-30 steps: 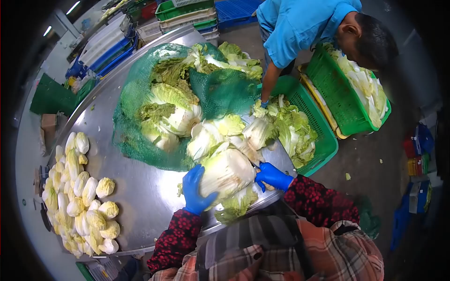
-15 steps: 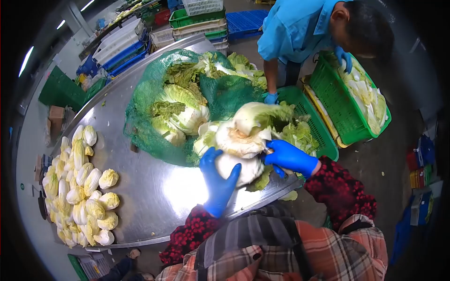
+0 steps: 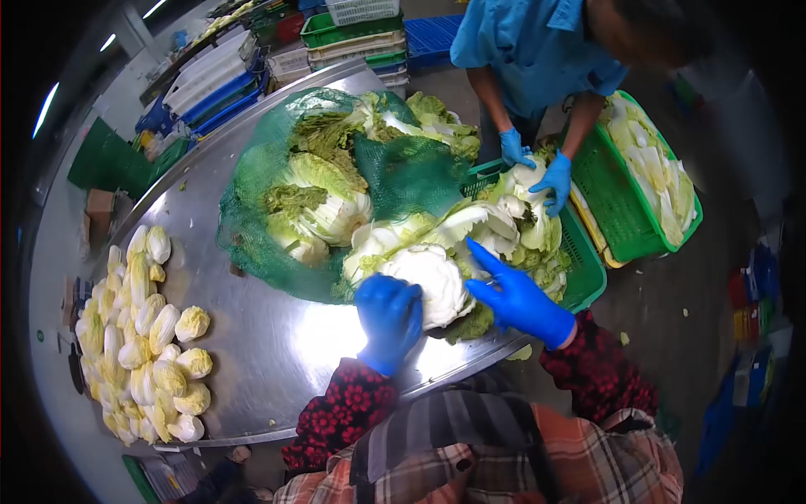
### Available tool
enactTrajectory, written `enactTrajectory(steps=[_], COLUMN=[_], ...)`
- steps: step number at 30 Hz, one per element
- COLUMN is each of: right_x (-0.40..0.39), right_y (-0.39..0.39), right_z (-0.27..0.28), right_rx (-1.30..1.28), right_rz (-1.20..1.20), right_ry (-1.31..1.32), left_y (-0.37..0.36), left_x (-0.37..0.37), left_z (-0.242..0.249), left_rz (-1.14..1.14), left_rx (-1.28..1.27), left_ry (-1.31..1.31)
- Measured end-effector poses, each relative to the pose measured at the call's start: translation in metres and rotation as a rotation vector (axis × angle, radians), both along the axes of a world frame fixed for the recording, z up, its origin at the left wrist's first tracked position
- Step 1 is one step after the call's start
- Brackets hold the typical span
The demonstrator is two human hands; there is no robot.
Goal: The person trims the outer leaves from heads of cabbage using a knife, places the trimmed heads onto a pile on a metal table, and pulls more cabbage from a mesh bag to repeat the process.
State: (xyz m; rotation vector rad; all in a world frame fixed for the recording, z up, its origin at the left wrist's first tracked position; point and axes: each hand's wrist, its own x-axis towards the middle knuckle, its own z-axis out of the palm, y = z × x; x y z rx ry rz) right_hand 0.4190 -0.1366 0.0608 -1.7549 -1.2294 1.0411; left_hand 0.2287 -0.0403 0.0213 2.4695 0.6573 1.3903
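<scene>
A napa cabbage [image 3: 430,281] with its white cut base facing up lies at the near edge of the metal table. My left hand [image 3: 388,323], in a blue glove, has its fingers curled against the left side of this cabbage. On the other side, my right hand [image 3: 525,301] is open, its gloved fingers stretched toward the cabbage and the loose outer leaves [image 3: 483,227]. Behind them, a green mesh sack [image 3: 252,193] holds leafy cabbages [image 3: 332,202], some with browned leaves.
Trimmed cabbages [image 3: 143,336] are heaped at the table's [image 3: 260,344] left end. Across from me, a co-worker's gloved hands [image 3: 550,181] are on leaves above a green crate [image 3: 592,273]. Another green crate [image 3: 630,227] holds pale leaves. Stacked crates [image 3: 353,38] stand behind.
My left hand has curled its fingers, and my right hand has spread its fingers. The upper leafy piece has moved back from the cut base. The co-worker's hands have come together over the near crate.
</scene>
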Motion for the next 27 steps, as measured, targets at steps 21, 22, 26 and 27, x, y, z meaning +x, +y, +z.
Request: enactTrajectory(steps=[21, 22, 26, 27], right_x=[0.058, 0.045, -0.002, -0.003], right_y=[0.067, 0.068, 0.078, 0.090], right_z=[-0.036, -0.012, 0.033, 0.010], right_rx=[0.187, 0.366, 0.041, 0.053], right_rz=[-0.102, -0.045, 0.535, 0.625], right_ry=[-0.561, -0.385, -0.414, -0.521], left_y=[0.008, 0.003, -0.007, -0.008], left_x=[-0.027, -0.023, -0.020, -0.020], left_z=[0.001, 0.000, -0.006, -0.007], left_rz=[0.243, 0.243, 0.163, 0.116], left_rx=[0.033, 0.054, 0.114, 0.119], left_ry=[0.091, 0.075, 0.041, 0.042])
